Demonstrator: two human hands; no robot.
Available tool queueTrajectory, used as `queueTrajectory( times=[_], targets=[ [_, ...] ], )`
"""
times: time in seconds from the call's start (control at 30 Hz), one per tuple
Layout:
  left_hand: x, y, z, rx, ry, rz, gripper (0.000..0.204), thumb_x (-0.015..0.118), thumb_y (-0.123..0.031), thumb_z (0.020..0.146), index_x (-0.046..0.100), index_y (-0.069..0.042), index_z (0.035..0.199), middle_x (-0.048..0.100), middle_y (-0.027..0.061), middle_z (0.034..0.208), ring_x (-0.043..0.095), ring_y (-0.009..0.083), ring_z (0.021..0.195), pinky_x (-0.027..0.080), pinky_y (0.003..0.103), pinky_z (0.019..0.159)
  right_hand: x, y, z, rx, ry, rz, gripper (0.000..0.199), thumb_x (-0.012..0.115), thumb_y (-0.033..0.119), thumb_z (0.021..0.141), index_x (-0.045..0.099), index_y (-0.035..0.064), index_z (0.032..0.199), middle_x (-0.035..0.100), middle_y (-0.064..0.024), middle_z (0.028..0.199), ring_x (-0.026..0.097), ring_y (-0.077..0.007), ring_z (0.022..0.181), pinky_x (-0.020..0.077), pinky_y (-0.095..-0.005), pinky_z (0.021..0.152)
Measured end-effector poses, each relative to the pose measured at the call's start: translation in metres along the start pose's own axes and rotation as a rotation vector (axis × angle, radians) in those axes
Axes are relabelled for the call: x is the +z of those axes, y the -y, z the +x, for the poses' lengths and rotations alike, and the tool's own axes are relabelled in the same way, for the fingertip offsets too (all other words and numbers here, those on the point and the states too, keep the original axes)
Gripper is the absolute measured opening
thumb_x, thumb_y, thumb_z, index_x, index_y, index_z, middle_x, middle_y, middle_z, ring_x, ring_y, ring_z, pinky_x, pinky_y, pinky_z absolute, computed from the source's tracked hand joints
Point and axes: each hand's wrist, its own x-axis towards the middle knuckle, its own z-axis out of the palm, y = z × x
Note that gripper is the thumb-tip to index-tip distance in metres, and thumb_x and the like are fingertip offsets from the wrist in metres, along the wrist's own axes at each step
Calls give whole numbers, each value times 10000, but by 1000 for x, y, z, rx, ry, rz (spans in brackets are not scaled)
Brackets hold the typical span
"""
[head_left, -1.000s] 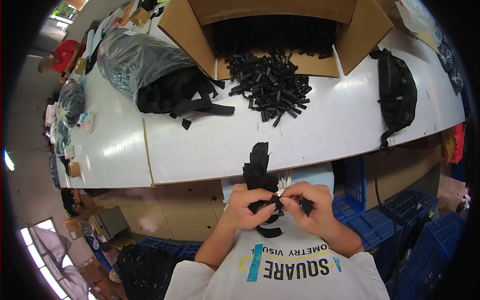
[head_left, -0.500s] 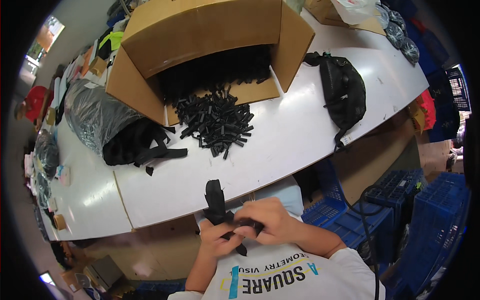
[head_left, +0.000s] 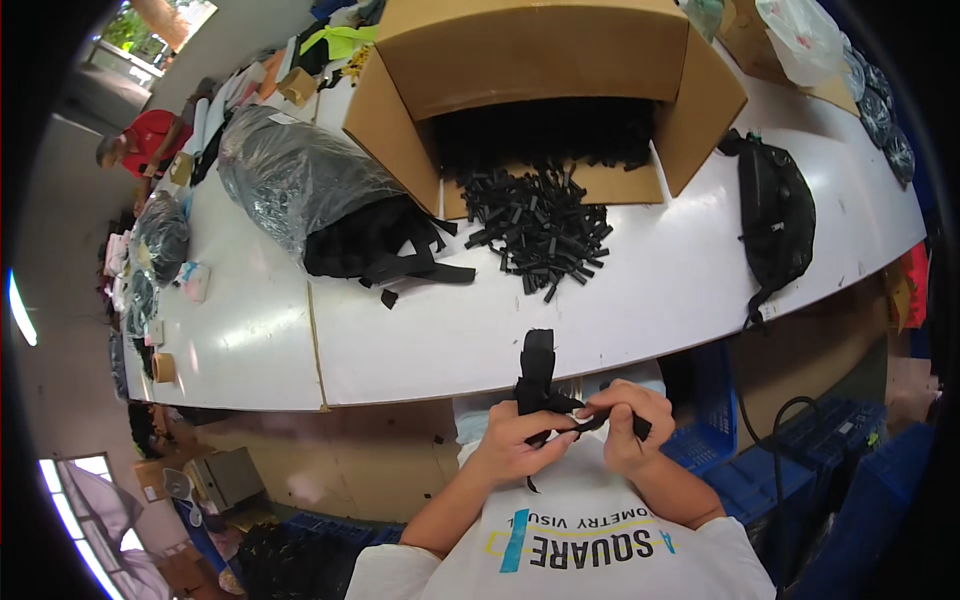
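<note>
In front of my chest, my left hand (head_left: 522, 445) pinches a black fabric strap (head_left: 537, 365), whose wide end sticks up toward the table edge. A narrower part of the strap runs across to my right hand (head_left: 636, 425), whose fingers are closed on it; a short dark end pokes out beside the thumb. Exactly how the parts join between my fingers is hidden. Beyond my hands, a heap of small black strip-like pieces (head_left: 535, 225) lies on the white table (head_left: 420, 345), spilling from an open cardboard box (head_left: 540, 50) on its side.
Left of the box, a grey plastic bag (head_left: 290, 175) lies with black straps (head_left: 395, 255) coming out. A black waist bag (head_left: 777, 215) rests at right. Blue crates (head_left: 715, 410) stand below the table's right side. Far left, a person in red (head_left: 150, 140) is at the table.
The view has swung left, so the table things appear farther right. My hands have drawn slightly apart, with the narrow strap part now showing between them.
</note>
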Motion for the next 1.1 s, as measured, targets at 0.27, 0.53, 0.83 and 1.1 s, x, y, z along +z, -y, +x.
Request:
queueTrajectory(
  times=[0.27, 0.53, 0.83, 1.1],
  targets=[
    [-7, 1, -2, -99, -18, -82, 105, 647, -100, 780, 688, -9, 814, 638, 77, 631, 606, 135, 551, 460, 236, 538, -11, 4, 8, 283, -157, 493, 406, 443, 313, 952, 385, 49, 650, 489, -115, 538, 545, -234, 517, 525, -374, 626],
    [-8, 0, -1, -133, 54, -65, 97, 663, -116, 787, 690, -44, 846, 649, 53, 656, 590, 106, 541, 440, 223, 520, -22, 3, 14, 679, 167, 511, 292, 524, 270, 928, 555, -7, 843, 576, -118, 583, 520, -125, 445, 396, -236, 408],
    [-6, -6, -7, -34, 154, -65, 81, 667, -111, 789, 667, -41, 830, 561, 36, 588, 510, 124, 500, 397, 254, 499, -4, 14, 15, -19, 325, -228, 125, 657, -11, 714, 608, -7, 828, 581, -80, 611, 542, -118, 471, 408, -245, 440],
    [-27, -4, -9, -80, 212, -320, 79, 657, -31, 755, 689, 3, 818, 694, 85, 769, 665, 153, 685, 476, 227, 653, -13, -1, 9, -2, -300, 269, 174, 577, 68, 869, 422, 67, 949, 541, -90, 771, 414, -78, 417, 345, -202, 328]
  ],
)
